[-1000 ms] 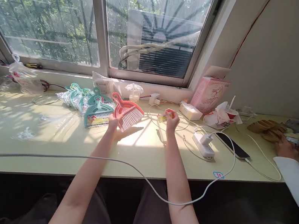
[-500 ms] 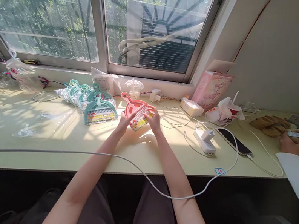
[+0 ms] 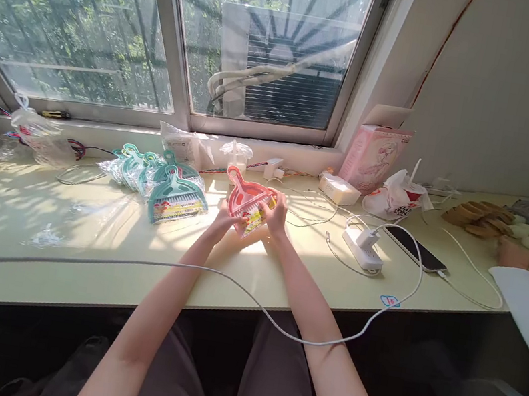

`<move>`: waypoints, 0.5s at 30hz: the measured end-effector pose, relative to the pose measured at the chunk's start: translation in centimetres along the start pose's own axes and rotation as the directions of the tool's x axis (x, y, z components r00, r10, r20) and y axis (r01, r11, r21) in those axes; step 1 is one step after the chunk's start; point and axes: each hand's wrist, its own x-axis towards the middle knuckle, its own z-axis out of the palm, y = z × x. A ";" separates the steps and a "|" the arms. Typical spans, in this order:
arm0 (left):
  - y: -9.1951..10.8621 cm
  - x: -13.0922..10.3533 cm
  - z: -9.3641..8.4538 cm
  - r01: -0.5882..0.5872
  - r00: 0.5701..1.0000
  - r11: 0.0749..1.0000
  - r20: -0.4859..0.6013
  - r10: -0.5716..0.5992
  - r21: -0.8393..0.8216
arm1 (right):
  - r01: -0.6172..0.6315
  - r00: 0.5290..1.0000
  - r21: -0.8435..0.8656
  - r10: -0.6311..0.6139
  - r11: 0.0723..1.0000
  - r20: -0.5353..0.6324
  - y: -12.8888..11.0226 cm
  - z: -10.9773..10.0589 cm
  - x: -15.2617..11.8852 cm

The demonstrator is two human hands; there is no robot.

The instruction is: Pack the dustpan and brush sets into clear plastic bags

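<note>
While our left hand (image 3: 224, 218) grips the lower left side of the coral dustpan-and-brush set (image 3: 244, 189) and our right hand (image 3: 278, 214) pinches the printed card (image 3: 255, 219) at its right, we probably do best with light, even finger pressure, the card square over the bristles. Left of the set lie teal sets (image 3: 174, 195); to its right sits a power strip (image 3: 361, 253).

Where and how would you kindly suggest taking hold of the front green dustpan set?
The front green dustpan set is probably best taken by its narrow handle, from above and slightly right: it points away, and other green sets crowd its left and back.
</note>
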 end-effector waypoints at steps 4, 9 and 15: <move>-0.2 0.1 -0.2 -0.013 1.000 0.999 -0.021 0.014 0.046 | -0.094 0.989 -0.173 0.072 0.980 -0.130 -0.6 -0.5 -0.2; 0.6 0.4 -0.2 -0.034 0.998 0.999 -0.051 0.035 0.020 | -0.372 0.913 -0.016 0.363 0.928 -0.186 -1.3 -0.5 0.0; 1.6 0.2 -0.3 -0.040 0.996 0.998 -0.081 0.035 -0.054 | -0.558 0.830 0.441 0.469 0.703 0.304 -1.5 1.2 -1.1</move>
